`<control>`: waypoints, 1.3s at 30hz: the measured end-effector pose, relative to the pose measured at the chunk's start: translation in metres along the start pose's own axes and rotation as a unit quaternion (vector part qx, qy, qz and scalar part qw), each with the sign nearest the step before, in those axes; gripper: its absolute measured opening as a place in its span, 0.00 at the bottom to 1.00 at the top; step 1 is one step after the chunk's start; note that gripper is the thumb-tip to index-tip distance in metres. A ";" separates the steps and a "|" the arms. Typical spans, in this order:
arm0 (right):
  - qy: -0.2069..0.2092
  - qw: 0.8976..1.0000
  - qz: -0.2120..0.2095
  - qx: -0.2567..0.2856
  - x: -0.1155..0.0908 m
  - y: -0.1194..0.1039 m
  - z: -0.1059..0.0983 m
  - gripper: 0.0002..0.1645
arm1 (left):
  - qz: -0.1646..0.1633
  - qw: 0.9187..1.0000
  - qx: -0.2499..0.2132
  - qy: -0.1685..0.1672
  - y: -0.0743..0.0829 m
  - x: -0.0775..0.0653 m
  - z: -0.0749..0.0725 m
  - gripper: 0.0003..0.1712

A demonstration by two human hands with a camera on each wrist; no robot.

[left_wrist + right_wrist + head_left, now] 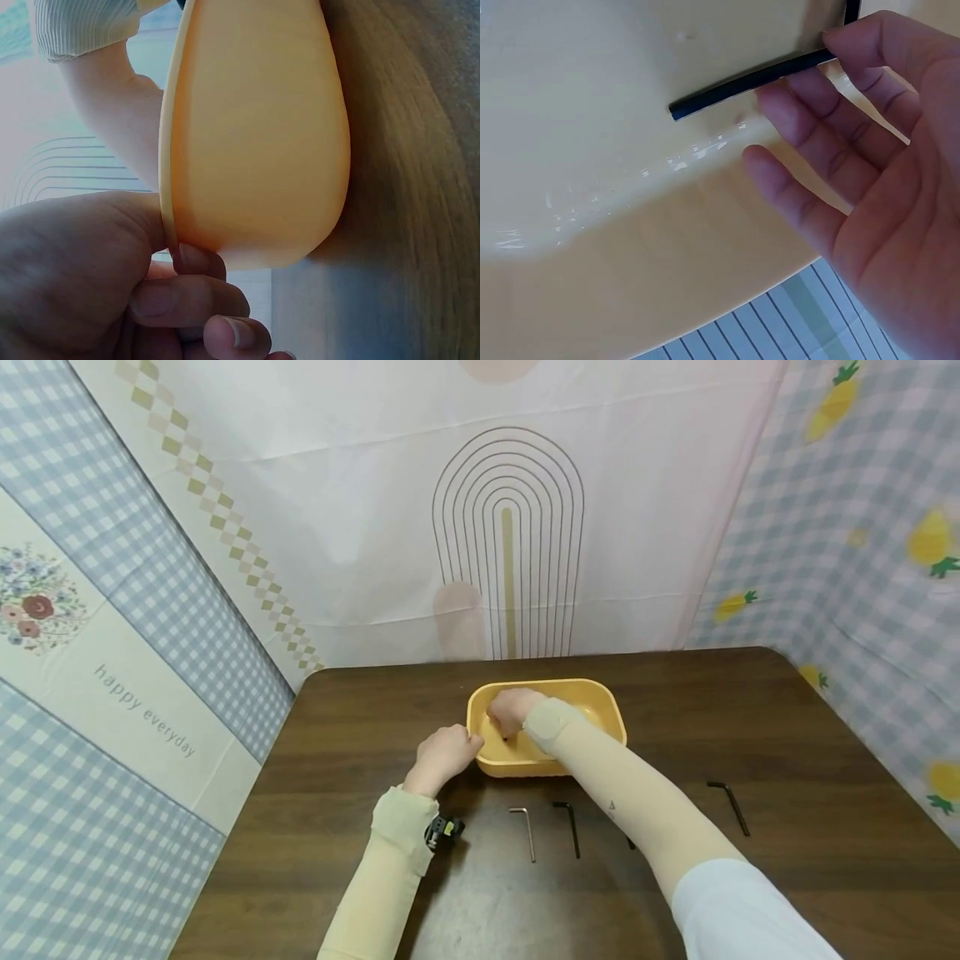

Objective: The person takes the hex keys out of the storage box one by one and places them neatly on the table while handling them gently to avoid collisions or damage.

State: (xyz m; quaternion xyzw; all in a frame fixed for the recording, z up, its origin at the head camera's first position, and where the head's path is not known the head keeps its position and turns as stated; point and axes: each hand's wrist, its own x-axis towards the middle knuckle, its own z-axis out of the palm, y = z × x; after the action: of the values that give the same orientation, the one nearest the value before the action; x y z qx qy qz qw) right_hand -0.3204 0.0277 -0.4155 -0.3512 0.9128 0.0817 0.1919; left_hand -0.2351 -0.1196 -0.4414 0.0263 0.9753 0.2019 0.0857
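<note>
A yellow plastic bin (570, 768) stands on the dark wooden table. My left hand (444, 753) grips the bin's left rim, its thumb over the edge and fingers outside, as the left wrist view shows. Reaching inside the bin, my right hand (513, 708) pinches a black hex key (742, 88) near its bend, between thumb and fingers. The key's long arm lies low over the bin floor in the right wrist view. In the head view the hand hides most of that key.
In front of the bin lie a silver hex key (529, 835) and a black hex key (573, 831). Another dark piece (632, 843) is mostly hidden under the right forearm. Farther right is one more black hex key (731, 807). Patterned cloth (375, 527) hangs behind the table.
</note>
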 end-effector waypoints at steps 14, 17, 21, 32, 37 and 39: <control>0.007 0.999 0.015 -0.030 0.004 -0.002 0.004 0.11 | -0.038 0.999 0.016 0.009 0.006 0.002 -0.001 0.19; 0.013 0.999 0.011 -0.029 0.006 0.000 0.006 0.11 | -0.040 0.999 0.016 0.009 0.007 0.001 0.000 0.20; 0.023 1.000 0.007 -0.019 0.006 0.003 0.007 0.13 | -0.038 0.999 0.016 0.008 0.006 0.000 0.000 0.21; 0.074 0.996 0.003 0.048 -0.004 0.029 -0.008 0.12 | -0.036 0.999 0.021 0.009 0.008 0.005 -0.001 0.21; 0.120 0.989 -0.029 0.076 -0.015 0.041 -0.017 0.06 | -0.049 0.999 0.017 -0.001 0.008 0.004 -0.001 0.22; 0.135 0.987 -0.037 0.082 -0.020 0.045 -0.020 0.06 | -0.055 0.998 0.014 -0.004 0.007 0.004 -0.001 0.21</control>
State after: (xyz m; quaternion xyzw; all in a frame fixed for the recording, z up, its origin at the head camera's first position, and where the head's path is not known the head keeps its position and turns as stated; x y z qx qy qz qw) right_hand -0.3426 0.0672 -0.3881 -0.3758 0.9202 -0.0493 0.0980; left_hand -0.2388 -0.1133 -0.4380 -0.0257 0.9776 0.1834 0.1001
